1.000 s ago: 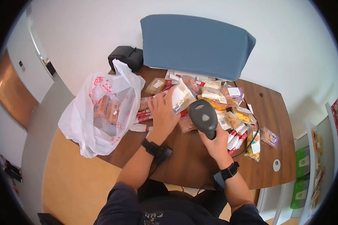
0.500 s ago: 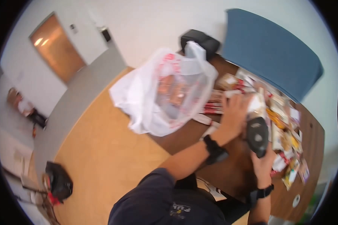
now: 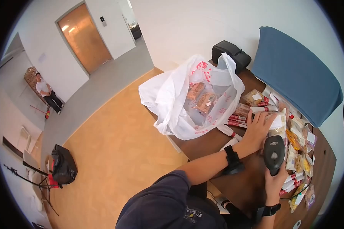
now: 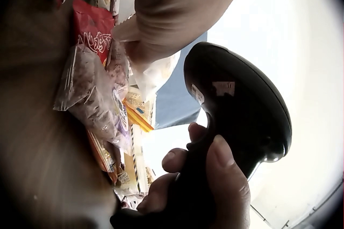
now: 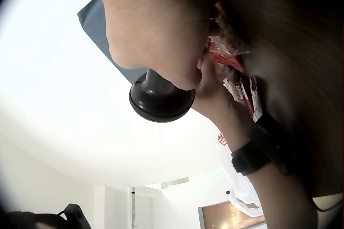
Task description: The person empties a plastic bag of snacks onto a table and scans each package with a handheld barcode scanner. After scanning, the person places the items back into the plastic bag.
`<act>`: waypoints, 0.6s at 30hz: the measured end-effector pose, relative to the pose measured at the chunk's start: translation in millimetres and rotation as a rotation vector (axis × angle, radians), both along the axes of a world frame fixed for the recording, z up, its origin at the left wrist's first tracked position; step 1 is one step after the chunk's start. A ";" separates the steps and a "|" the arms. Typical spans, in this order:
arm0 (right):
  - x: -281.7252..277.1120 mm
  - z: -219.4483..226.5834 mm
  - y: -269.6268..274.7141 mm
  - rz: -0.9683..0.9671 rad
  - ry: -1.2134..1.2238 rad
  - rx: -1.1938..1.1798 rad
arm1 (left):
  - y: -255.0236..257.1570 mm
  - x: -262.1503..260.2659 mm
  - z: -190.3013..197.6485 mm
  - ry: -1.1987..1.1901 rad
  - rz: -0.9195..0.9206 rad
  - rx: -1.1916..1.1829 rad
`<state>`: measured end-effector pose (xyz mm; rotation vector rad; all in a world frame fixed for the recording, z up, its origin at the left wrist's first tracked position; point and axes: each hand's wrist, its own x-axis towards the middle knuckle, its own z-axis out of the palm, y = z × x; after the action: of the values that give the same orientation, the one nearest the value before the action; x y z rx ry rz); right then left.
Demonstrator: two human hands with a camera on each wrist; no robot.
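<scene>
My right hand (image 3: 276,184) grips the handle of a black barcode scanner (image 3: 274,152), its head tilted up over the table. In the left wrist view the fingers curl round the scanner's (image 4: 242,105) handle near the trigger. Beside it, my left hand (image 3: 257,131) holds a clear snack packet with a white label (image 3: 277,123), fingers spread at its left side; the thumb is hidden. Around both hands lies a pile of wrapped snacks, among them a red packet (image 4: 94,27) and a clear bag of brownish pieces (image 4: 88,92).
A white plastic bag (image 3: 172,95) with snack packs (image 3: 204,102) inside stands at the table's left. Behind are a black box-shaped device (image 3: 233,55) and a blue-covered panel (image 3: 296,76). A scanner cable crosses the right side. Another person (image 3: 47,93) stands far left.
The head view has swung left, bringing the doorway, floor and another person into view. Both hands keep their hold on the packet and the scanner.
</scene>
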<state>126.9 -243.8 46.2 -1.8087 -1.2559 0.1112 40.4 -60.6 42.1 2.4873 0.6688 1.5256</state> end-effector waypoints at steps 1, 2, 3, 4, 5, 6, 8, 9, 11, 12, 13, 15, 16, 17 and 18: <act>-0.6 0.0 0.1 -0.003 -0.029 -0.014 | -0.2 -1.7 1.1 -0.001 -0.003 -0.006; -1.6 -0.3 0.9 -0.005 -0.028 -0.016 | 0.5 -3.9 1.1 0.001 -0.005 -0.008; -1.6 -0.1 1.4 0.006 -0.031 -0.015 | 1.6 -4.5 0.6 0.035 0.034 -0.007; -0.1 0.2 -0.1 0.004 -0.037 -0.019 | 1.0 -2.2 0.7 0.066 0.058 -0.008; -0.8 -0.1 -0.1 -0.008 -0.013 -0.022 | 0.8 1.1 -0.8 0.076 0.062 -0.048; -1.6 3.4 0.4 -0.012 0.007 -0.027 | 5.3 5.9 -7.6 0.100 0.113 -0.011; -1.5 8.3 0.2 0.026 -0.006 -0.018 | 7.2 4.7 -7.9 0.079 0.104 0.026; -2.5 10.7 0.6 0.024 -0.008 -0.016 | 7.2 4.1 -7.3 0.092 0.090 -0.001; -1.8 10.4 -0.2 0.027 -0.048 0.009 | 7.3 0.5 -3.8 0.088 0.097 0.041; -1.6 13.1 -0.3 0.029 -0.041 -0.022 | 8.1 0.3 -4.5 0.111 0.106 0.037; -1.2 13.5 -0.7 0.023 -0.056 -0.031 | 6.7 -1.9 -1.4 0.102 0.077 0.035; -1.4 12.3 -0.8 0.017 -0.065 -0.034 | 5.9 -0.6 -1.1 0.097 0.058 0.045; -1.5 12.0 -0.6 0.018 -0.090 -0.039 | 5.7 -0.9 -1.1 0.092 0.068 0.053; -1.7 12.2 0.4 0.024 -0.118 -0.044 | 5.2 -1.5 -0.5 0.089 0.061 0.054; -2.0 12.4 0.6 0.025 -0.119 -0.043 | 5.6 -1.8 -1.2 0.088 0.062 0.055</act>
<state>124.9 -243.2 58.5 -1.8598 -1.3692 0.0446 38.6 -55.0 41.0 2.6111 0.7341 1.4822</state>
